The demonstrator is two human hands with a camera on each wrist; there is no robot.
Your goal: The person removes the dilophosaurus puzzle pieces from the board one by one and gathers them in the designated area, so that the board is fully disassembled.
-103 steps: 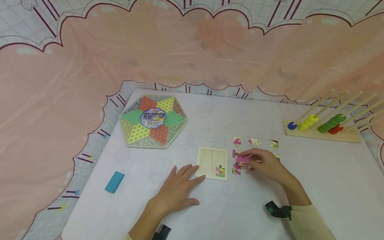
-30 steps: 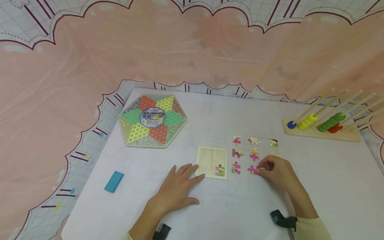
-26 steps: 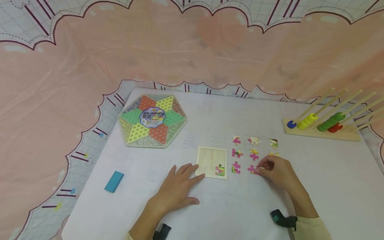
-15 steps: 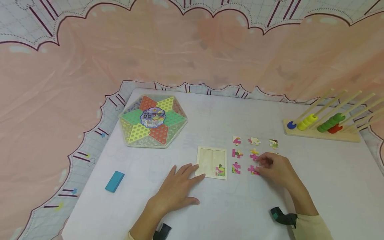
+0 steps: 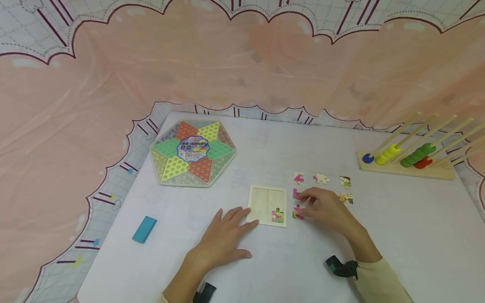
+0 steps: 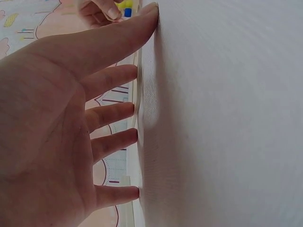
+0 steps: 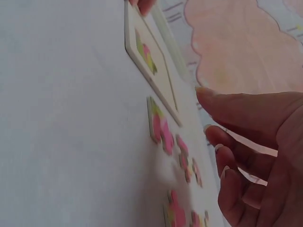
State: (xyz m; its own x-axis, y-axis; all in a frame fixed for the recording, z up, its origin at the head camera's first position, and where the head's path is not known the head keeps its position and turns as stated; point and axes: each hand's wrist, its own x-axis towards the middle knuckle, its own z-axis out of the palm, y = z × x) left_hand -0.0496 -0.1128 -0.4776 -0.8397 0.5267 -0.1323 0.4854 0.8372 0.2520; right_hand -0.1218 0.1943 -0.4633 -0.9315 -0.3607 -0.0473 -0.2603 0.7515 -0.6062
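Note:
My left hand [image 5: 223, 242] lies spread, index fingertip and thumb-side fingers at the left edge of a small square wooden puzzle frame [image 5: 261, 202]. One pink-green puzzle piece [image 5: 278, 216] sits in the frame's lower right corner. Over the loose pieces to the right of it hovers my right hand [image 5: 329, 210], its fingertips overlapping a pink puzzle piece [image 5: 297, 213] and the one above it [image 5: 295, 193]. The right wrist view shows that hand [image 7: 265, 161] with thumb and loosely bent fingers apart, nothing between them. Its palm hides the middle pieces in the head view.
Other loose pieces lie behind and beside the right hand, such as a white-pink one [image 5: 321, 179] and a yellow-green one [image 5: 346, 198]. A hexagonal Chinese checkers box [image 5: 193, 168], a blue block [image 5: 144, 229] and a wooden bead rack [image 5: 407, 170] stand around on the table.
My right hand first put down a pink piece it held, paused by the lower middle piece, then moved left over the left column. My left hand stays at the frame.

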